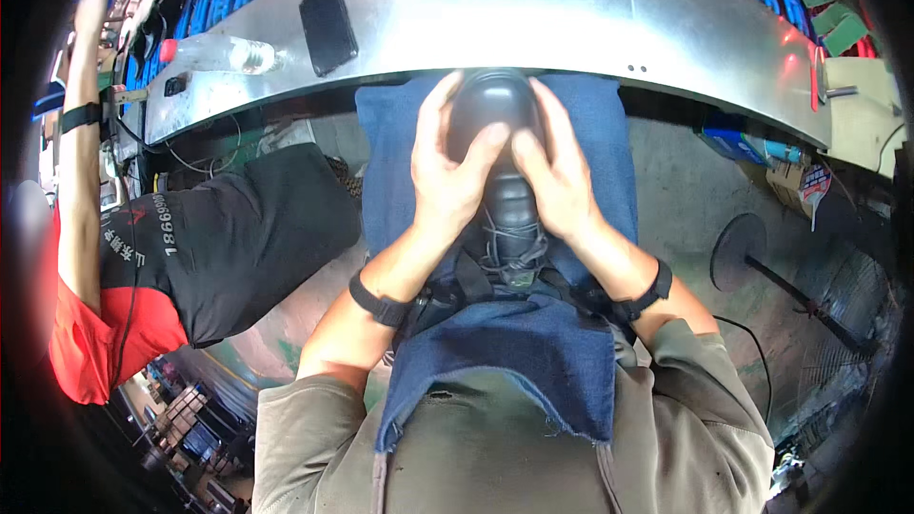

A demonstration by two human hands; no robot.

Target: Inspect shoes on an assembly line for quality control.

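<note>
A glossy black boot (499,100) rests over my lap, its rounded toe pointing at the metal table's edge. Strings or laces (514,246) lie slack around its upper part nearer my body. My left hand (453,157) wraps the left side of the toe, its thumb pressed on top. From the other side my right hand (554,167) holds the boot the same way, and the two thumbs almost meet. The fingers' undersides are hidden by the boot. Beneath it spreads a blue denim apron (590,133).
Ahead curves a shiny metal table (571,0), with a black phone (328,29) and a clear plastic bottle (224,54) on its left part. Blue slats run behind it. A co-worker in a black and red apron (238,238) sits at left. A round-based stand (738,252) is at right.
</note>
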